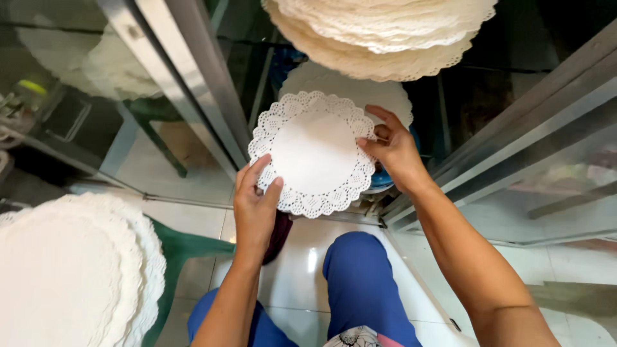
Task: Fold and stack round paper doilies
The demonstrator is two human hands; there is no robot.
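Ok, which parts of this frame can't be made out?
Head view only:
- Top stack: cut off by the upper edge; sheet count unreadable.
- Left stack: cut off by the left and bottom edges.
- Doily pile behind the held doily: mostly covered by it.
- Left hand and right hand: fingertips behind the doily are hidden.
- What the doily pile rests on: hidden.
- Behind the glass: blurred by reflections.

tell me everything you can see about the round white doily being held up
The doily is a round, white, thin sheet that looks like paper, with a plain smooth middle and a lacy, punched, scalloped rim. It is held flat, facing the camera. The left hand pinches its lower left edge and the right hand grips its right edge. It looks whole and clean.
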